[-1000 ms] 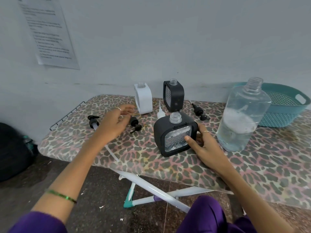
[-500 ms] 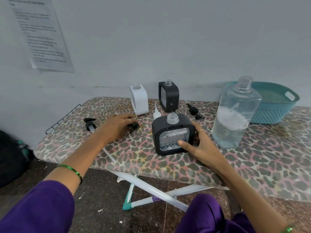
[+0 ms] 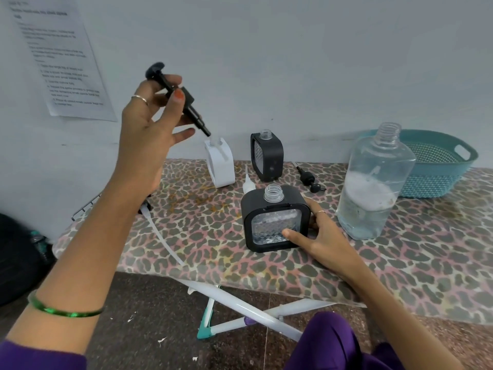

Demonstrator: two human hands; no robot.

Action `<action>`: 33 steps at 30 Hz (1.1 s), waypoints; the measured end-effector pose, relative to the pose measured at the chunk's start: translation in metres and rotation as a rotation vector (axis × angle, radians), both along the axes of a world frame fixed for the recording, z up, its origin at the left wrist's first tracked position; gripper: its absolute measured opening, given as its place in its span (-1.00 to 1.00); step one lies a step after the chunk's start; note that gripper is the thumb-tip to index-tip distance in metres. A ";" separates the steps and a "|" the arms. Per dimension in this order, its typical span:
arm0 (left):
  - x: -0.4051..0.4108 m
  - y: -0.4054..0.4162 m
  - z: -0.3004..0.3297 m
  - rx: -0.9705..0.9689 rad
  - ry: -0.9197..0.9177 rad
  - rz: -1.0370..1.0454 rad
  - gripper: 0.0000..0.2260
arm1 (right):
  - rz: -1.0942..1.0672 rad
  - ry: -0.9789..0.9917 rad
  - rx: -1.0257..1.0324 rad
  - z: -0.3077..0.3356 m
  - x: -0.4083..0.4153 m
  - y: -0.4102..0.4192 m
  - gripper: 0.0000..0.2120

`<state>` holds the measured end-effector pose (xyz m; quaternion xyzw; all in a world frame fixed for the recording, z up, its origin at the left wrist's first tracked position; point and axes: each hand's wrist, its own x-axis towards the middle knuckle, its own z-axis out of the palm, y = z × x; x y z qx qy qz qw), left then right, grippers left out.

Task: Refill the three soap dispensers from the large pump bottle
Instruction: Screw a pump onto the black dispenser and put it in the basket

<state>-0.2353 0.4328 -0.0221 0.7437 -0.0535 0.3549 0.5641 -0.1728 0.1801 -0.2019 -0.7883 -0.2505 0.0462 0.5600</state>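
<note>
Our left hand pinches a black plastic pump head at ten o'clock, while our right hand grips the square black clear-windowed dispenser at centre.

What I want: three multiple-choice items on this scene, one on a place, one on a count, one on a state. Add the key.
1. Where is the teal basket?
A. On the floor
B. On the table, behind the large bottle
C. On the person's lap
2. How many dispensers have black casings?
A. One
B. Two
C. Three
3. What is the left hand doing?
A. Lying flat on the table
B. Gripping the large bottle
C. Holding a black pump in the air

Key: B, it sits at the table's right rear; B, the near black dispenser and far black dispenser, beside a white dispenser; C, fingers pinch the raised pump.
</note>
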 end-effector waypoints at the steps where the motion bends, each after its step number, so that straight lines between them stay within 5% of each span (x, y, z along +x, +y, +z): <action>1: 0.000 -0.007 0.002 -0.028 -0.005 -0.051 -0.82 | -0.001 0.003 0.001 0.000 0.000 0.000 -0.36; 9: 0.014 -0.050 -0.019 -0.057 0.048 -0.146 -0.83 | -0.006 -0.007 -0.011 0.003 -0.003 -0.001 -0.36; 27: 0.021 -0.071 -0.062 0.347 0.195 -0.107 -0.78 | 0.021 0.009 0.053 0.001 -0.002 -0.001 -0.40; 33: 0.020 -0.074 -0.066 0.342 0.206 -0.077 -0.78 | 0.024 0.015 0.065 0.000 -0.001 -0.001 -0.41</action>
